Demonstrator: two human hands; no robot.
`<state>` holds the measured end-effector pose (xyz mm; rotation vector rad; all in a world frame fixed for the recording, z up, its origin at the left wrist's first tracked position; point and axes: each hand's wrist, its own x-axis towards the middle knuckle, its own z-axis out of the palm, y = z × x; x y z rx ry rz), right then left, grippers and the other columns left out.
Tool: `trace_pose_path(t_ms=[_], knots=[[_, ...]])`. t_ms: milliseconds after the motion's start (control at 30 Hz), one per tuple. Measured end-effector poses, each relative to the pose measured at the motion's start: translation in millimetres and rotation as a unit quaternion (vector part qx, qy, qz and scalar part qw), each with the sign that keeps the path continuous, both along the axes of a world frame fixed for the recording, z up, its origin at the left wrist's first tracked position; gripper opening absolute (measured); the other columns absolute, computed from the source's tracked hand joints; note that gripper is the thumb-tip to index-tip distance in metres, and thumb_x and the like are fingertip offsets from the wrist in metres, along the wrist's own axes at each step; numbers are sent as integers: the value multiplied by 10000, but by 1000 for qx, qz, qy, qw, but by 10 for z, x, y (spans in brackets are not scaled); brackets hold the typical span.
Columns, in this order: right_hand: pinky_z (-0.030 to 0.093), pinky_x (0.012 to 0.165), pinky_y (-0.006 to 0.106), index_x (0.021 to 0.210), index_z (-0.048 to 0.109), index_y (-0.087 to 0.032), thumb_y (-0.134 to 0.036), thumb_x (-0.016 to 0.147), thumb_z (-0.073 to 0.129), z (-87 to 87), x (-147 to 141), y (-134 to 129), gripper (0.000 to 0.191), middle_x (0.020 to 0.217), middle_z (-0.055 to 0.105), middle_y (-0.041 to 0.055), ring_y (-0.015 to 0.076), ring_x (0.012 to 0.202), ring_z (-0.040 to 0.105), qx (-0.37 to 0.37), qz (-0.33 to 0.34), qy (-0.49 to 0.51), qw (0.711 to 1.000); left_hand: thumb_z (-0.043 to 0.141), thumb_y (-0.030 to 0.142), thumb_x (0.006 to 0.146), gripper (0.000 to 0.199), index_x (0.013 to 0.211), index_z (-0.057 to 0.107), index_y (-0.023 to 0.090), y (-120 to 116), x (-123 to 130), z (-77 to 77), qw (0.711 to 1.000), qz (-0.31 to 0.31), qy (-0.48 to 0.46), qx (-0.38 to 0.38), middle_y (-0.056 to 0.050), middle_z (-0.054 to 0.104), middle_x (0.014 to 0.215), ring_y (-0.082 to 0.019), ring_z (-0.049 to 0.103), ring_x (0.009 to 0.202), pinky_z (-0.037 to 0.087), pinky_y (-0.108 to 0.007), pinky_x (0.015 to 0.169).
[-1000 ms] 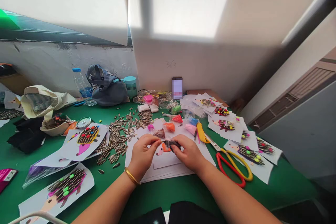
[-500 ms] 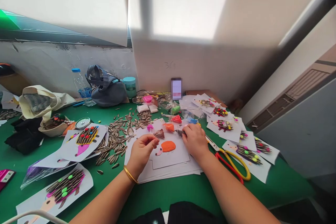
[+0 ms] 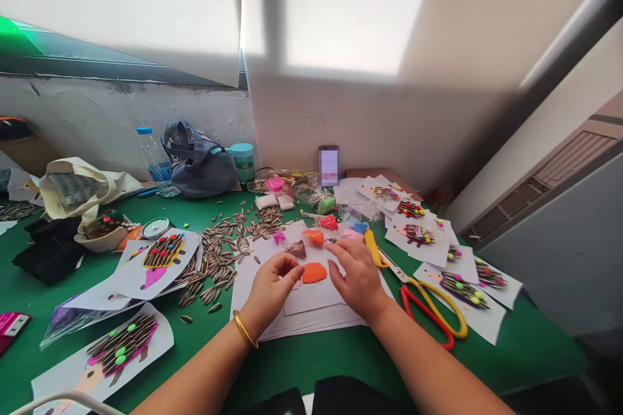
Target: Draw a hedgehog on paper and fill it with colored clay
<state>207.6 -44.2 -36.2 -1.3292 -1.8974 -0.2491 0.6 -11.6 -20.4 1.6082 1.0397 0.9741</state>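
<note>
A sheet of white paper (image 3: 306,310) lies in front of me on a paper stack, bearing a flat orange clay shape (image 3: 314,273). My left hand (image 3: 272,288) hovers over the sheet's left side, thumb and forefinger pinched together; what they hold, if anything, is too small to make out. It covers most of the pink clay head. To the right of the orange shape is my right hand (image 3: 357,275), thumb and fingers apart, with nothing visible in it. Just beyond the fingers sit bagged brown clay (image 3: 296,249) and bagged orange clay (image 3: 314,237).
Striped sunflower seeds (image 3: 214,262) are spread to the left. Scissors (image 3: 428,301) with red and yellow handles lie at the right. Finished hedgehog pictures (image 3: 418,235) are on both sides. A phone (image 3: 329,165) leans on the wall by a grey-blue bag (image 3: 202,165).
My right hand has moved left and nearer from the bagged clay, and its fingers have spread. My left hand stays pinched, having shifted slightly right over the pink clay head.
</note>
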Motion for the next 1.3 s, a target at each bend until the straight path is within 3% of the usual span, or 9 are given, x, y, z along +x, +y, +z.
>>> trace_pose_path(t_ms=[133,333,567,700,833,967,1133,1300], knots=[[445,812,396,1221,599,-229,-262,909,583,47,-231,-116,314,987,635,72,230,917,562,2,111,13,994,534,465,864,330,748,655,180,-26,12,-36,998,-50,28,35,-22,633,708,-163,570,699,463,-279,676],[460,771,357,1141,640,-249,-278,918,615,53,-306,-143,226,964,663,55,202,883,583,-24,174,81,981,626,501,796,343,698,669,176,-43,10,-95,996,-70,49,29,-21,647,681,-167,566,675,447,-271,653],[457,772,347,1006,653,-246,-269,930,586,67,-258,-124,104,915,673,44,196,858,588,-56,176,113,976,427,534,917,475,708,666,180,-49,7,-62,990,-112,58,63,-33,636,684,-167,580,675,465,-281,683],[447,720,330,824,598,-213,-292,965,469,43,-107,-43,207,771,605,35,191,779,551,-87,96,142,981,418,485,934,406,907,695,189,55,-65,-33,994,-22,65,82,-52,684,809,-195,629,777,488,-310,739],[440,675,303,795,575,-207,-296,963,456,-12,23,42,224,762,578,27,175,734,540,-121,55,183,974,446,452,928,363,904,696,189,165,-125,-35,990,52,93,90,-62,700,861,-219,641,842,488,-333,775],[475,733,304,957,612,-218,-236,930,515,-60,-44,42,102,897,630,43,181,834,577,-129,97,223,961,533,411,897,262,928,690,202,125,-90,-48,991,24,98,91,-60,703,948,-213,633,906,488,-333,822],[492,761,322,964,637,-229,-208,923,546,-50,-205,-25,101,876,648,36,178,830,587,-120,160,214,956,610,400,865,225,976,691,221,-14,0,-58,990,-62,76,104,-44,694,935,-187,622,881,497,-318,811],[506,761,327,973,659,-240,-202,910,584,-26,-238,-53,105,876,633,39,180,839,589,-89,182,201,958,600,422,861,239,912,707,214,-45,35,-46,994,-59,69,69,-51,707,909,-196,625,864,494,-328,798]])
